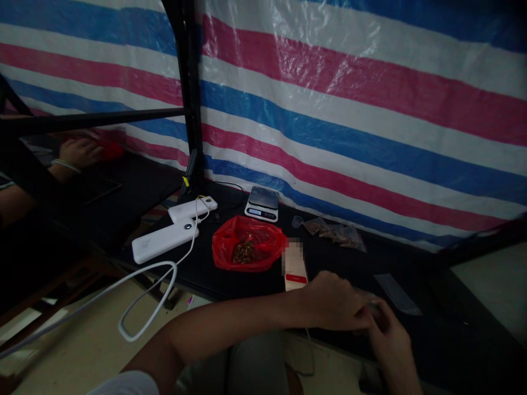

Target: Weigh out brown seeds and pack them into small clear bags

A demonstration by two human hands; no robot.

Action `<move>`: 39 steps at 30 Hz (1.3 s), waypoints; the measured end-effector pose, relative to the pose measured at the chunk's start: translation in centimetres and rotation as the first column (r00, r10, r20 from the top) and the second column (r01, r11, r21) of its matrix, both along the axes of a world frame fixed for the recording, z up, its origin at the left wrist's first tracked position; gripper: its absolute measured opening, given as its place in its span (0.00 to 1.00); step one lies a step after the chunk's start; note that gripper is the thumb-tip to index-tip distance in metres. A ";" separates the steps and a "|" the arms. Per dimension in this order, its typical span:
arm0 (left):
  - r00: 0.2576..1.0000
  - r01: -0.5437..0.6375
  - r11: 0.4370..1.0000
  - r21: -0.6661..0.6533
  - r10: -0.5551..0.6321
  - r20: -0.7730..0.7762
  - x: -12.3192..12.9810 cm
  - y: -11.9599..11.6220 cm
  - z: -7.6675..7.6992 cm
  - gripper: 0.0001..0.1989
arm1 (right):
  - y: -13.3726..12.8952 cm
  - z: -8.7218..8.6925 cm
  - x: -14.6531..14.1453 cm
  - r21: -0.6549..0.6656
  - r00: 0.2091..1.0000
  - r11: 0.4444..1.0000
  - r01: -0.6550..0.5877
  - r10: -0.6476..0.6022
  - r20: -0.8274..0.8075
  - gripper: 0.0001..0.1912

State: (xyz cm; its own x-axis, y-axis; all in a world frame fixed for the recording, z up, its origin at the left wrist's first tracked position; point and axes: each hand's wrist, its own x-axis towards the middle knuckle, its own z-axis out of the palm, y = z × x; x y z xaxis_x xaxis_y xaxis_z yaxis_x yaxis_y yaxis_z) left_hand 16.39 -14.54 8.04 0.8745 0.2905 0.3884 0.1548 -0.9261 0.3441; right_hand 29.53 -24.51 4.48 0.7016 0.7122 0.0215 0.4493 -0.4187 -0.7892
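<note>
My left hand [331, 302] crosses in front of me from the lower left and meets my right hand [387, 340] above the dark table's near edge. Between their fingers is a small clear plastic item [373, 307], mostly hidden. A red plastic bag [224, 247] holding brown dried pieces [244, 252] lies left of my hands. Closer to my left hand stands a pale box with a red label [295, 271]. Small clear bags of brown pieces [335, 233] lie beyond my hands, and a flat clear plastic sleeve [397, 293] lies to the right.
A digital kitchen scale [262, 203] and two white power banks [162, 240] stand on the black table, with a white cable [144, 285] hanging over its edge. A co-worker's hand [78, 152] rests by a red bag [112, 149] at left. A striped tarp [349, 109] forms the back wall.
</note>
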 end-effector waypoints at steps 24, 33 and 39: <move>0.691 0.208 0.284 -0.936 0.634 0.346 -14.7 14.1 -5.3 0.24 | 18.9 -2.0 -10.9 0.207 0.542 0.521 -0.828 0.839 0.056 0.43; 0.816 0.015 0.612 -0.791 0.450 0.363 -15.3 14.5 -6.4 0.15 | 19.8 -1.9 -9.7 0.245 0.458 0.448 -0.860 0.889 -0.018 0.33; 0.849 -0.224 0.754 -0.617 0.462 0.256 -16.1 13.7 -4.8 0.14 | 19.8 -0.7 -10.0 0.202 0.636 0.603 -0.771 0.744 0.204 0.10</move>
State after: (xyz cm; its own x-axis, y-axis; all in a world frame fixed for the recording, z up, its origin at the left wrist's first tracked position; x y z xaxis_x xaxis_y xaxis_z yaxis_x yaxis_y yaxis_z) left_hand 0.29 -0.83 3.20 0.4913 0.8046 0.3336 0.1745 -0.4662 0.8673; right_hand 19.49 -4.72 3.73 -0.1027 0.9458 0.3079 0.5872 0.3075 -0.7487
